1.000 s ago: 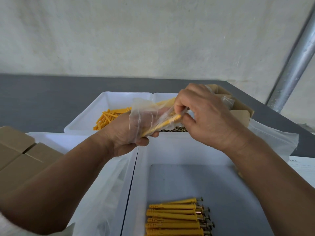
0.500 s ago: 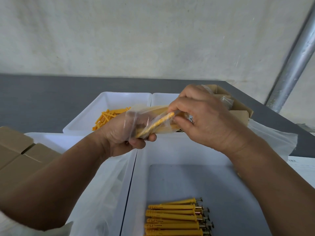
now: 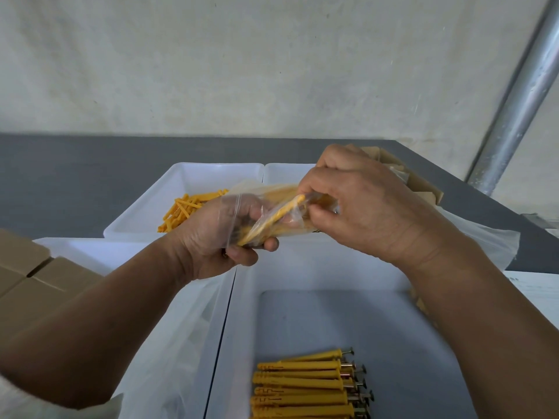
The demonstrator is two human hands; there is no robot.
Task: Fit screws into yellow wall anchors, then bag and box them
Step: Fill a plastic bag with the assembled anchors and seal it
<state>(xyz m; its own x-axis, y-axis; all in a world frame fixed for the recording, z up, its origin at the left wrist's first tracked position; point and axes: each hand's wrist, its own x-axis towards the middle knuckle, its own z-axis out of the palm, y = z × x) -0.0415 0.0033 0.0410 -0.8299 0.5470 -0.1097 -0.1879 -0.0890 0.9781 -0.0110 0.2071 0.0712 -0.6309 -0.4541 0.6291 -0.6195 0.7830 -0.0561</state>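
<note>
Above the near white bin (image 3: pixel 393 328), the left hand (image 3: pixel 211 240) grips a clear zip bag (image 3: pixel 251 196) of yellow anchors (image 3: pixel 276 217) from below, while the right hand (image 3: pixel 369 207) pinches its other end. Its film looks limp and slippery, and the load light, stiff and loose. Holding it around the bundle seems safer than by bare film. Assembled anchors (image 3: pixel 302 385) lie in the bin.

The left hand (image 3: pixel 211 234) and the right hand (image 3: pixel 363 207) were bare, and so were both forearms (image 3: pixel 90 322). A loose, off-white cloth sleeve (image 3: pixel 18 400) covered the left arm above the elbow.
</note>
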